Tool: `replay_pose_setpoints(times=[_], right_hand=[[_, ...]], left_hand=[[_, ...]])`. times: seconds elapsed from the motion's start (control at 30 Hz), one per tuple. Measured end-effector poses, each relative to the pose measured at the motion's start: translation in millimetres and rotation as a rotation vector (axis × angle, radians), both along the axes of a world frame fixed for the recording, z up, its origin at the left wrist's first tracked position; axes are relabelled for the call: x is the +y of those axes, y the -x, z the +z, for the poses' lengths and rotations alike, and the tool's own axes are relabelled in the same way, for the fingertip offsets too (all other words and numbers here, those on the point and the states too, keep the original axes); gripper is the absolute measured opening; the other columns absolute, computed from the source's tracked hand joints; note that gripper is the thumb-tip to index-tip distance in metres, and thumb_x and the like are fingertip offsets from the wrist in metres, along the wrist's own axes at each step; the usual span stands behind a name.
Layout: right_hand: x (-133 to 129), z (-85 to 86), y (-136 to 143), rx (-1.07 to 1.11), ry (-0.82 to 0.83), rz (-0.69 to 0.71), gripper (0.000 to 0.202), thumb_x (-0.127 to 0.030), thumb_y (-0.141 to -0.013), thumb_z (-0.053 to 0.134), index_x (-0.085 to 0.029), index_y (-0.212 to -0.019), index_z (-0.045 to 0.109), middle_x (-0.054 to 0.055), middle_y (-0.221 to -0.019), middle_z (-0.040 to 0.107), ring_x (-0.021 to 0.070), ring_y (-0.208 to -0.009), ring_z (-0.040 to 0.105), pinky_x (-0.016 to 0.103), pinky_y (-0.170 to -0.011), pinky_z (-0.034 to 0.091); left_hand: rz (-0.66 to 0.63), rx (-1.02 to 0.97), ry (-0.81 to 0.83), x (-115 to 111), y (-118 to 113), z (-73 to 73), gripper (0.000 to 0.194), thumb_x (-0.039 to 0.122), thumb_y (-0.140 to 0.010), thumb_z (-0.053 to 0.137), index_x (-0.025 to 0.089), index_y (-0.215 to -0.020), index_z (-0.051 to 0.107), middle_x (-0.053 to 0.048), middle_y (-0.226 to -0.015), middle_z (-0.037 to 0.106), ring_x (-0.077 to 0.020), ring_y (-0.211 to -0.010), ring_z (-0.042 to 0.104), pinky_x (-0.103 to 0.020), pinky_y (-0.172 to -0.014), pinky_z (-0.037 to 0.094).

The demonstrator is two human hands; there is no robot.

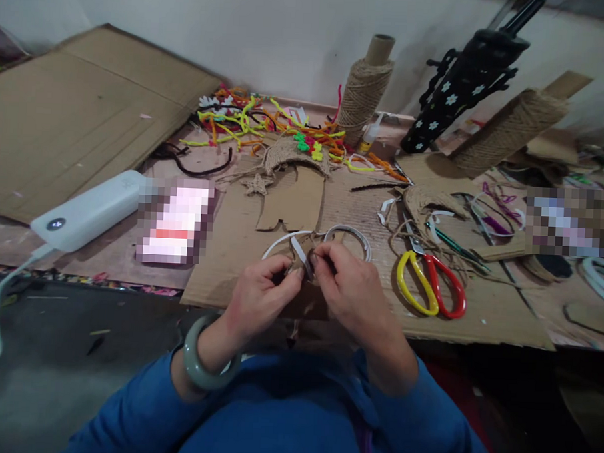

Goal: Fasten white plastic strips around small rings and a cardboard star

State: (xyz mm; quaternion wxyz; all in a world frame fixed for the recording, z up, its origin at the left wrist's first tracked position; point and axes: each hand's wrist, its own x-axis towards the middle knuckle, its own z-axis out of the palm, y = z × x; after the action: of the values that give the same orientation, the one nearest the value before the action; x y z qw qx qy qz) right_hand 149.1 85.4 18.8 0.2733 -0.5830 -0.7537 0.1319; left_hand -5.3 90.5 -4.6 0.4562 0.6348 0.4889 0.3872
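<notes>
My left hand (266,295), a pale green bangle (196,359) at its wrist, is closed in a pinch on what looks like thin brown twine (291,269). Opposite it, my right hand (352,292) also pinches, its fingertips at the lower end of a narrow white strip (299,248). Fingers hide most of what they grip. Just beyond them lie a thin white hoop (276,241) and a white tape roll (365,241). Scissors (432,285) with one yellow and one red handle lie open to the right. A twine-wrapped crescent (292,152) and a twine star (256,184) are further back.
Cardboard (230,270) covers the table under my hands. A phone (177,221) and a white power bank (90,210) lie left. Twine cones (365,89), a glue bottle (370,134), a black floral holder (442,99) and coloured pipe cleaners (246,120) line the back. Another crescent (428,198) lies right.
</notes>
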Motion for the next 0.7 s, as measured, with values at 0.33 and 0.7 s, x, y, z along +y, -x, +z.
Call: replay_pose_setpoints(times=[0.33,0.7], right_hand=[[-7.4,-3.5,0.0,0.013,-0.094,0.054,0.015,-0.021,-0.092,0.048,-0.018,-0.086,0.061,0.003,-0.077,0.069,0.0157,-0.069,0.062,0.027,-0.062,0.041],[-12.0,-2.9,2.7,-0.091,-0.233,0.034,0.020,-0.018,-0.091,0.048,-0.015,-0.082,0.066,0.009,-0.082,0.066,0.0217,-0.081,0.062,0.032,-0.072,0.047]], left_hand=[[0.059,0.015,-0.022,-0.6,-2.0,-1.6,0.024,0.029,-0.080,0.052,0.017,-0.059,0.053,0.003,-0.056,0.047,-0.0105,-0.055,0.043,-0.022,-0.051,0.035],[0.133,0.191,-0.326,-6.2,-9.8,2.5,0.024,0.020,-0.080,0.052,0.019,-0.056,0.052,0.005,-0.049,0.045,-0.0094,-0.048,0.042,-0.022,-0.050,0.036]])
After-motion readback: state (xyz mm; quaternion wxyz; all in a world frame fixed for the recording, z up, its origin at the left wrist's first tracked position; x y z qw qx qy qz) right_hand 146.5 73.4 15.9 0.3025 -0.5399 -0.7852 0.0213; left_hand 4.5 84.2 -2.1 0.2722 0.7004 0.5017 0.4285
